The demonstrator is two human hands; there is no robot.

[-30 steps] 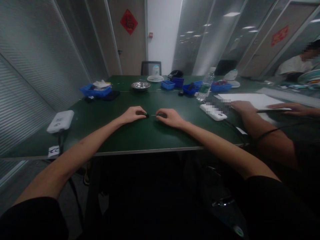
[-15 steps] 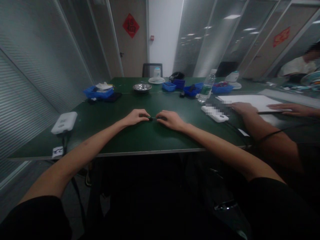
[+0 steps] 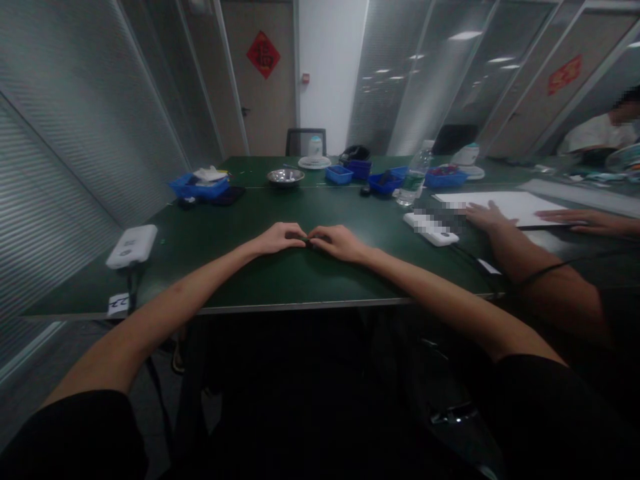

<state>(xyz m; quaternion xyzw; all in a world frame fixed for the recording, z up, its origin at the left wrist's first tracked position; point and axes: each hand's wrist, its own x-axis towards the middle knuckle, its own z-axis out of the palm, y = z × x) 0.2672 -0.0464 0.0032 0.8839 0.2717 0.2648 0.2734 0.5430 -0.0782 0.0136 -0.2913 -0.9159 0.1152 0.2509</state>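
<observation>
Over the near middle of the dark green table (image 3: 280,283), my two hands meet at the fingertips. My left hand (image 3: 280,239) is closed in a pinch on a small dark piece (image 3: 309,243), mostly hidden by the fingers and too small to name. Thumb and fingers of my right hand (image 3: 343,243) are pinched at the same spot, against that piece. Whatever else the right fingers hold is covered by them.
A white power bank (image 3: 133,245) with a cable lies left; another white device (image 3: 431,229) lies right. Behind stand a metal bowl (image 3: 285,177), blue trays (image 3: 200,187) and a water bottle (image 3: 416,175). A co-worker's hands (image 3: 490,217) rest on white paper at right.
My hands have come together, closing the small gap where a thin shiny length showed between them. The co-worker's nearer hand has shifted, and a dark stick by it no longer shows.
</observation>
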